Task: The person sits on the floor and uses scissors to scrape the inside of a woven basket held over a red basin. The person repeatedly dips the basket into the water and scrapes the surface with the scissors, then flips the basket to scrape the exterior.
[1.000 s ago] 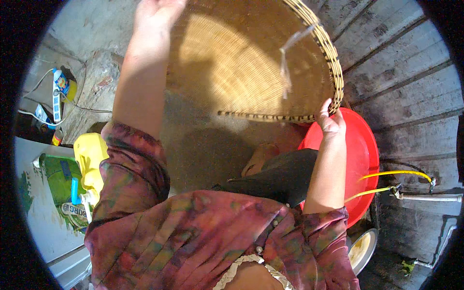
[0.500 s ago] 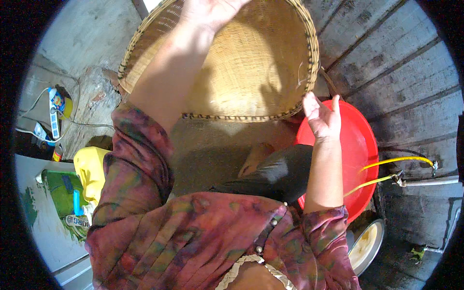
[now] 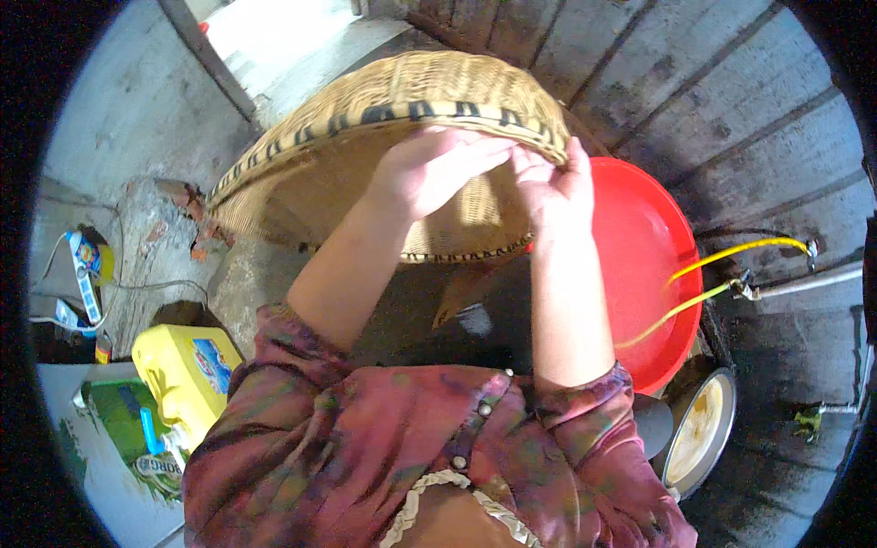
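A large woven bamboo basket (image 3: 420, 80) is tilted up in front of me, its dark-banded rim curving across it. Inside, just under the raised far rim, my left hand (image 3: 448, 173) has its fingers stretched out flat toward the right, touching or very near the weave. My right hand (image 3: 555, 187) is closed on the basket's right rim, thumb on the outer side and fingers inside. Part of the basket's inner surface is hidden behind my hands and left forearm.
At the right stands a red basin (image 3: 639, 274) with yellow hoses (image 3: 758, 248) running into it. Below it is a metal pan (image 3: 703, 429). A yellow jug (image 3: 187, 365) and a power strip (image 3: 87, 290) with cables lie left. Plank wall (image 3: 758, 119) at right.
The basket has tipped, so its outer wall now shows at the far side. My left hand came down and rightward from the far rim; my right hand moved left and closed on the rim.
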`<control>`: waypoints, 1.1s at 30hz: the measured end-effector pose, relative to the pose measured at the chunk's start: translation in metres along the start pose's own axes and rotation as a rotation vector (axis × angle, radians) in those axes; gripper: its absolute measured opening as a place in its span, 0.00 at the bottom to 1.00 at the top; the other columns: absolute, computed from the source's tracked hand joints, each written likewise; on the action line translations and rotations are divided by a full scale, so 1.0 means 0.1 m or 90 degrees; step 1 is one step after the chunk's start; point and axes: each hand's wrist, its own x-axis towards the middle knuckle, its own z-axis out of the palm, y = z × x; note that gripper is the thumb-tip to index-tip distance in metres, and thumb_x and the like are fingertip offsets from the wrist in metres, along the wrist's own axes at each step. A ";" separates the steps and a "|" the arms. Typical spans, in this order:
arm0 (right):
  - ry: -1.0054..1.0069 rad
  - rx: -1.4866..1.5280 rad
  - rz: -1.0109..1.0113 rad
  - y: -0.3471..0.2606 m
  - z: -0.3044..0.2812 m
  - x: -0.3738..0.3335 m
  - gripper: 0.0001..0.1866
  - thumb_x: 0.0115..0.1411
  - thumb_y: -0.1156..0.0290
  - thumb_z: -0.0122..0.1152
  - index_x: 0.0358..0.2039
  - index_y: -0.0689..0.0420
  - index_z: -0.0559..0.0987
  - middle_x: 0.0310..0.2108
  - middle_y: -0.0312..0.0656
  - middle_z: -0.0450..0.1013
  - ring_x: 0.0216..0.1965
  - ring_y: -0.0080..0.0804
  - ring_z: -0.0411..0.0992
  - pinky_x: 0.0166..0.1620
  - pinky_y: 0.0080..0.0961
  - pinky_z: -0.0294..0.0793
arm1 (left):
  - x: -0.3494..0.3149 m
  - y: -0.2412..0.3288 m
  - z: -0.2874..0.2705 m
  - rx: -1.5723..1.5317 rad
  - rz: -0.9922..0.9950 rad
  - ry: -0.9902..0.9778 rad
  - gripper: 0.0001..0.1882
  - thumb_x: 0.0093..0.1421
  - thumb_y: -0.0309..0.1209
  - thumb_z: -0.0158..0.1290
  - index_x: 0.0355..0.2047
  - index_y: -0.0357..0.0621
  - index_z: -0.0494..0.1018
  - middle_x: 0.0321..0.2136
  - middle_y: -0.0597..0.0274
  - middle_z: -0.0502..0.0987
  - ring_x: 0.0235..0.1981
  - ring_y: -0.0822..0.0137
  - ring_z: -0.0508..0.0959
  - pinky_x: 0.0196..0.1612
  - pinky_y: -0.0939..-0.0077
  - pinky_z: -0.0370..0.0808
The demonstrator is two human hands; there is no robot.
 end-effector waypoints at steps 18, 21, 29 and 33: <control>-0.244 -0.104 0.096 -0.32 -0.25 0.21 0.23 0.51 0.72 0.52 0.48 0.67 0.66 0.45 0.52 0.70 0.47 0.45 0.69 0.53 0.40 0.66 | -2.89 0.18 -0.82 -0.277 -0.035 0.938 0.22 0.48 0.14 0.50 0.45 0.36 0.67 0.44 0.51 0.72 0.45 0.54 0.73 0.49 0.59 0.72; -0.304 -0.115 0.059 -0.82 -0.31 0.30 0.26 0.48 0.72 0.52 0.50 0.67 0.66 0.49 0.53 0.67 0.50 0.46 0.66 0.56 0.42 0.63 | -2.66 0.19 -0.97 -0.239 -0.074 0.788 0.23 0.46 0.11 0.44 0.45 0.35 0.67 0.44 0.51 0.71 0.46 0.53 0.72 0.49 0.60 0.72; -0.057 -0.153 -0.088 -2.14 -1.79 0.18 0.28 0.45 0.69 0.48 0.48 0.69 0.67 0.49 0.56 0.66 0.51 0.51 0.65 0.56 0.47 0.60 | -1.20 -0.30 -0.92 -0.321 0.015 0.661 0.25 0.63 0.41 0.39 0.56 0.41 0.56 0.57 0.54 0.60 0.58 0.54 0.59 0.58 0.51 0.56; 0.115 -0.194 -0.170 -2.18 -1.53 0.39 0.26 0.48 0.69 0.44 0.48 0.68 0.66 0.49 0.55 0.67 0.51 0.50 0.65 0.56 0.48 0.61 | -0.79 -0.48 -1.16 -0.195 -0.046 0.768 0.23 0.64 0.41 0.38 0.55 0.42 0.57 0.55 0.57 0.62 0.56 0.56 0.62 0.59 0.54 0.57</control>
